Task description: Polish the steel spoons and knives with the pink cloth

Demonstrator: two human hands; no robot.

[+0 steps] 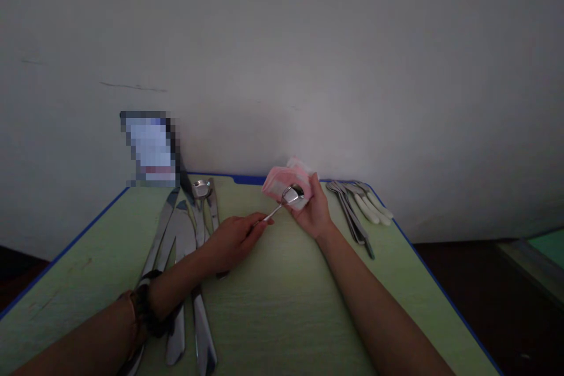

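My left hand is closed around the handle of a shiny metal spoon, which tilts up toward the right above the table. Its bowl rests against a folded pink and white cloth. My right hand grips that cloth from the right side, behind the spoon's bowl; some of its fingers are hidden by the cloth. Under and beside my left forearm lie several long metal serving utensils, partly covered by the arm. One of them, a small ladle, points its bowl toward the wall.
On the table's right side lie several metal spoons and a few white-handled utensils. A blurred-out phone-like screen leans at the back left. The pale green table has a blue edge and meets a grey wall.
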